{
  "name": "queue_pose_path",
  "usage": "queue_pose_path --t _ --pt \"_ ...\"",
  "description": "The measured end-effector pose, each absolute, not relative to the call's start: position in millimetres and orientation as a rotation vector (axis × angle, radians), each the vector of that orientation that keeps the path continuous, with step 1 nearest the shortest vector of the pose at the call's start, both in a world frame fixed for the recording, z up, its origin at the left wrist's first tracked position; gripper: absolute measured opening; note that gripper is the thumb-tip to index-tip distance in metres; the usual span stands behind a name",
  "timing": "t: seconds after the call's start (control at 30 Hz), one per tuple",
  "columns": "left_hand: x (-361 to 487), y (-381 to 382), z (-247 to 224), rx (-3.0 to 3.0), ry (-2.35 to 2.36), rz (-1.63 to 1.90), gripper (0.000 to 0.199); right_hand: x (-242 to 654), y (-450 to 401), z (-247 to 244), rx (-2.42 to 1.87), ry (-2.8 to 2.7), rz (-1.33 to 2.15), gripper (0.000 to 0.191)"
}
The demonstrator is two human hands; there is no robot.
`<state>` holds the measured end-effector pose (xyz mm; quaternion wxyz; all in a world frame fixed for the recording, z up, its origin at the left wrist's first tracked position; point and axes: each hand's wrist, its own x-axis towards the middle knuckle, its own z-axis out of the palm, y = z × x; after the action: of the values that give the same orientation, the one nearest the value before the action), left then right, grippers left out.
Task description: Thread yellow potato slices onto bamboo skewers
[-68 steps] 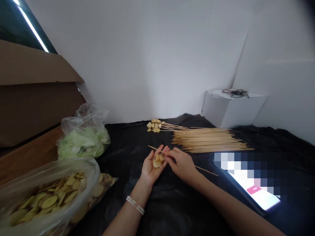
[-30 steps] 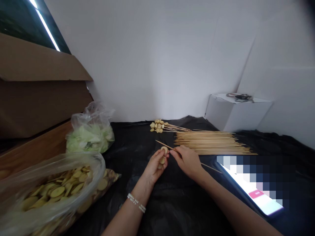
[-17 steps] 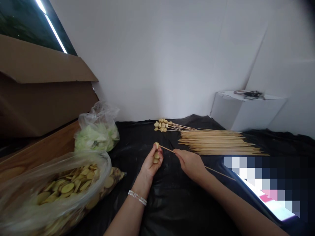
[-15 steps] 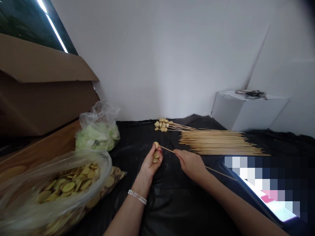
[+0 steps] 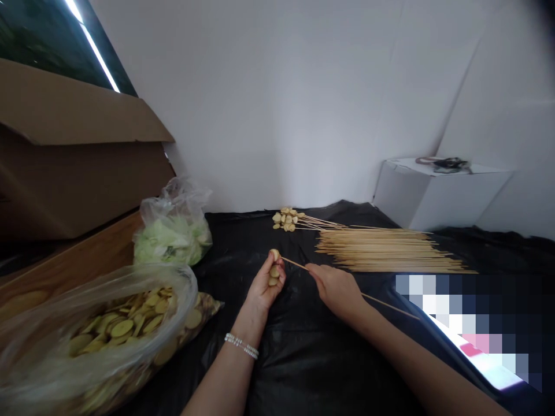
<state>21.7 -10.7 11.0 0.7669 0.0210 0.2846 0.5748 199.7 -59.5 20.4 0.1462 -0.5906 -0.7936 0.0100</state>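
Observation:
My left hand [image 5: 262, 286] is closed around a few round yellow potato slices [image 5: 273, 276], some lying in the palm. Between its thumb and fingertips it pinches one potato slice [image 5: 275, 254] at the tip of a bamboo skewer [image 5: 293, 263]. Whether the tip has gone through that slice is too small to tell. My right hand [image 5: 338, 289] grips the skewer partway along, and its rear end sticks out past the wrist. Beyond the hands lie finished-looking skewers with slices [image 5: 286, 219] on their ends, beside a wide row of bare bamboo skewers [image 5: 385, 251].
An open plastic bag [image 5: 186, 283] full of potato slices stands at the left. Behind it is a clear bag of pale green leaves [image 5: 171, 240]. A cardboard box [image 5: 87, 185], a white box [image 5: 437, 193] and a partly blurred lit phone [image 5: 498, 370] surround the black sheet [image 5: 299, 358].
Both hands, the slices and the skewer stay almost exactly where they were. Only a very slight shift of the view shows.

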Motion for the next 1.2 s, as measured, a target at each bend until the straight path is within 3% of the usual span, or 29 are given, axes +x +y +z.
queue_pose_path --t 1.2 --pt "21.2 -7.8 6.2 0.229 0.748 1.369 0.004 200.0 -58.7 17.0 -1.684 -2.302 0.005 0.035"
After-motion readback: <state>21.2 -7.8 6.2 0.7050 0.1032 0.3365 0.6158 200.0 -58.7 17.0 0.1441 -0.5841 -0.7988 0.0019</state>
